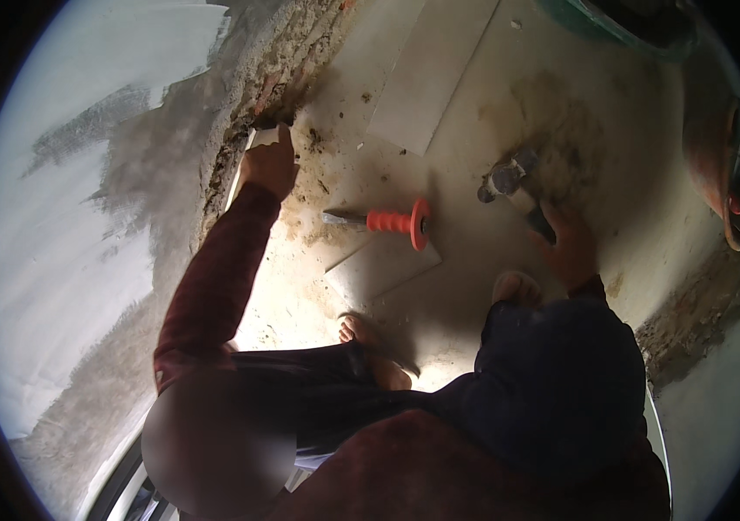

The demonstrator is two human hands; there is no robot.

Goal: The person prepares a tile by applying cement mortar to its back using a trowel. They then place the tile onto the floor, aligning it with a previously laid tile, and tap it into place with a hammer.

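At the foot of the left wall, my left hand (pixel 269 167) closes over a pale tile strip (pixel 261 137) that stands along the broken wall edge. Its index finger is stretched toward a dark gap; the other fingers are partly hidden. Farther right, my right hand (pixel 570 249) is wrapped round the handle of a short-handled hammer (pixel 509 178), whose dark head rests low over the floor. Between the hands lies a chisel (pixel 392 220) with an orange grip and round guard, its metal blade pointing left. Beneath it is a loose pale tile piece (pixel 383 267).
A long pale tile (pixel 431 78) lies on the dusty floor ahead. The left wall (pixel 83 174) has smeared plaster and a rough, crumbled lower edge. Containers (pixel 730 174) stand at the far right. My feet (pixel 518 286) are close behind the tools. Debris dots the floor.
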